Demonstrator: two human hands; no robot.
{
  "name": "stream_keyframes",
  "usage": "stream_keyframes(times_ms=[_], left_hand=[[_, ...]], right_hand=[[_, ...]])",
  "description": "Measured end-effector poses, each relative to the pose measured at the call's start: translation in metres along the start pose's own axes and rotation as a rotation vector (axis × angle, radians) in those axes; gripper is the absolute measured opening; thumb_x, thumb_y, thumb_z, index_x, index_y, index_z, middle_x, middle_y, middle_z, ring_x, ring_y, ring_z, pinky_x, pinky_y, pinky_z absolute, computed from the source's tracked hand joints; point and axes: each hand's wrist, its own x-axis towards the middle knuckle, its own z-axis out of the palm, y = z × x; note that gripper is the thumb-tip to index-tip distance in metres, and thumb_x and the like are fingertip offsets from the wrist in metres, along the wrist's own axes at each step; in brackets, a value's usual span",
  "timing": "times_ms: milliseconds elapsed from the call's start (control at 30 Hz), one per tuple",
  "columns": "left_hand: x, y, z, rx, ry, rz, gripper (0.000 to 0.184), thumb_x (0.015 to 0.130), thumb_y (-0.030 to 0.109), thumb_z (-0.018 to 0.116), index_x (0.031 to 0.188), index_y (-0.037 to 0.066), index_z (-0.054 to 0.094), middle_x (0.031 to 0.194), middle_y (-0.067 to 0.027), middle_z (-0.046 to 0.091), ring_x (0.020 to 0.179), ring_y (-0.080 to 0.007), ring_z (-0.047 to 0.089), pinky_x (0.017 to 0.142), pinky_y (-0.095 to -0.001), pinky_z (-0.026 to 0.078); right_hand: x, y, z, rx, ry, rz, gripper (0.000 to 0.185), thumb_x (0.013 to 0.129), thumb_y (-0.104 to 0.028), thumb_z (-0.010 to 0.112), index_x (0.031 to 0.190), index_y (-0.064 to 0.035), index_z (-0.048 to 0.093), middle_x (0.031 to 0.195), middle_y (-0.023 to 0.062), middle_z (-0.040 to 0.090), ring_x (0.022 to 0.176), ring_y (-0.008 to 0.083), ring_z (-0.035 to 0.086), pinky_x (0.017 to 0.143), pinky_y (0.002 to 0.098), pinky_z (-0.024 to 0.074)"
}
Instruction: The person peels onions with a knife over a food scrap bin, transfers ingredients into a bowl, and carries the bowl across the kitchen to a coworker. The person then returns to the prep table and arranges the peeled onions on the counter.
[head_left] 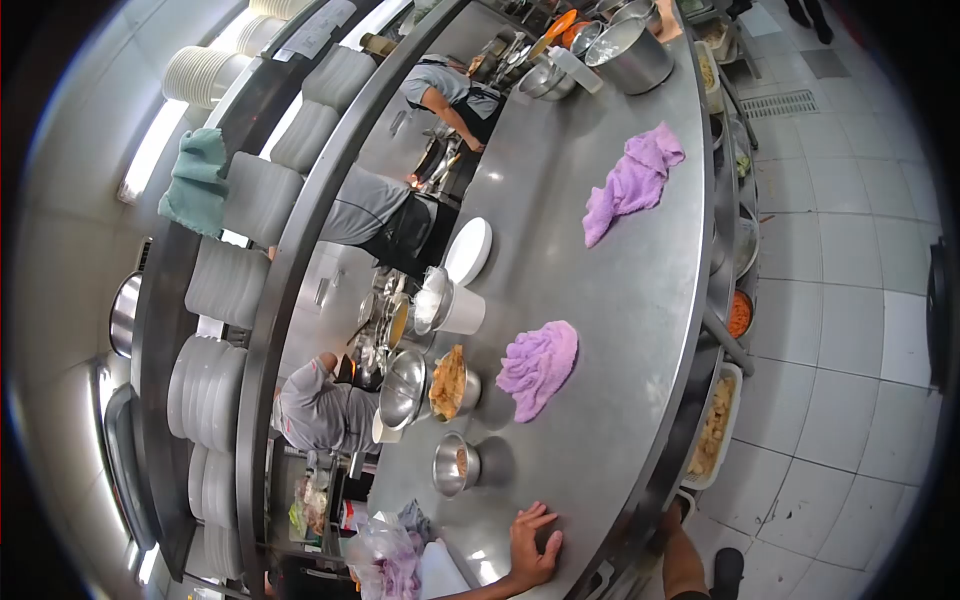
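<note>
Left hand [530, 557] rests spread and empty on the counter [625, 350]; right hand [674, 520], grip obscured, is beneath counter level at a white tub [688, 499], presumably light, stiff, best held by its rim.

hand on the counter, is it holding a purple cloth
No, the hand rests open on the counter, and the purple cloths lie apart from it.
</note>
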Motion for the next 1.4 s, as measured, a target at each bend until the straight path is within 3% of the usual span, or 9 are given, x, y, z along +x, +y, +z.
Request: stream_keyframes(times_ms=[67,167,300,700,1033,1100,1200,1267,1400], left_hand=[[-0.001,-0.001,0.0,-0.002,-0.006,-0.001,0.033,0.086,0.02,0.065,0.116,0.005,0.06,0.124,-0.0183,0.055,0.126,-0.0339,0.047,0.11,-0.0508,0.027],[-0.001,0.0,0.0,-0.001,-0.005,-0.003,0.033,0.086,0.017,0.065,0.116,0.005,0.059,0.125,-0.019,0.055,0.126,-0.0346,0.047,0.111,-0.05,0.027],[-0.002,0.0,-0.001,-0.013,-0.011,-0.028,0.033,0.086,0.015,0.065,0.116,0.004,0.059,0.126,-0.0195,0.053,0.127,-0.0346,0.046,0.111,-0.0493,0.027],[0.001,0.002,-0.004,0.003,-0.068,-0.021,0.03,0.086,0.011,0.064,0.115,0.003,0.059,0.125,-0.0206,0.053,0.125,-0.0357,0.047,0.109,-0.0467,0.03],[-0.007,-0.003,0.01,-0.024,-0.072,-0.03,0.034,0.098,0.022,0.044,0.123,-0.001,0.045,0.136,-0.0188,0.043,0.124,-0.0278,0.043,0.107,-0.0385,0.031],[-0.008,-0.001,0.007,0.07,-0.071,-0.063,0.04,0.1,0.028,0.038,0.125,-0.004,0.042,0.123,-0.0148,0.043,0.117,-0.0246,0.045,0.103,-0.0351,0.032],[-0.011,-0.013,-0.003,0.097,-0.104,-0.037,0.043,0.101,0.033,0.037,0.122,-0.003,0.042,0.116,-0.0128,0.041,0.106,-0.0231,0.044,0.099,-0.0331,0.032],[-0.011,-0.02,-0.005,0.143,-0.127,0.015,0.044,0.101,0.035,0.037,0.122,-0.003,0.042,0.115,-0.0131,0.04,0.107,-0.0232,0.044,0.1,-0.0339,0.032],[-0.013,-0.013,-0.005,0.187,-0.135,0.017,0.048,0.101,0.038,0.036,0.125,-0.003,0.04,0.118,-0.0149,0.04,0.113,-0.0242,0.041,0.103,-0.0351,0.029]], right_hand=[[0.005,0.009,0.012,-0.616,-0.147,-0.082,0.064,0.088,-0.037,0.053,0.141,-0.0039,0.041,0.14,0.0247,0.045,0.132,0.0384,0.039,0.111,0.0504,0.0287],[0.006,0.043,0.035,-0.338,-0.019,0.114,0.065,0.091,-0.04,0.047,0.144,-0.0049,0.038,0.146,0.0211,0.038,0.139,0.0387,0.029,0.115,0.0552,0.0152],[-0.048,-0.042,-0.024,-0.732,0.018,-0.133,0.05,0.09,-0.03,0.048,0.135,-0.0082,0.05,0.135,0.0227,0.049,0.128,0.0395,0.04,0.103,0.0597,0.0273],[-0.022,0.024,0.049,-0.969,-0.152,-0.147,0.048,0.089,-0.033,0.05,0.129,-0.006,0.054,0.13,0.021,0.053,0.121,0.0369,0.045,0.099,0.0581,0.0305],[0.037,0.028,0.098,-1.435,-0.317,-0.112,0.048,0.089,-0.035,0.052,0.125,-0.0042,0.057,0.125,0.0196,0.055,0.115,0.0348,0.05,0.095,0.0569,0.0331],[0.037,0.025,0.105,-1.493,-0.37,-0.108,0.047,0.089,-0.035,0.052,0.124,-0.0038,0.057,0.125,0.0193,0.056,0.114,0.0343,0.051,0.094,0.0566,0.0336],[0.011,-0.005,0.044,-1.287,-0.468,-0.049,0.03,0.091,-0.03,0.05,0.107,-0.0071,0.063,0.099,0.0159,0.059,0.091,0.032,0.055,0.077,0.0463,0.0377],[-0.023,0.009,0.008,-0.615,0.068,-0.39,0.03,0.087,-0.03,0.06,0.106,-0.0076,0.062,0.1,0.0152,0.059,0.089,0.0306,0.057,0.074,0.0438,0.0403],[-0.089,-0.016,-0.064,-0.085,0.382,-0.082,0.039,0.082,-0.023,0.069,0.116,-0.0077,0.058,0.102,0.0171,0.059,0.092,0.0339,0.058,0.075,0.0464,0.0448]])
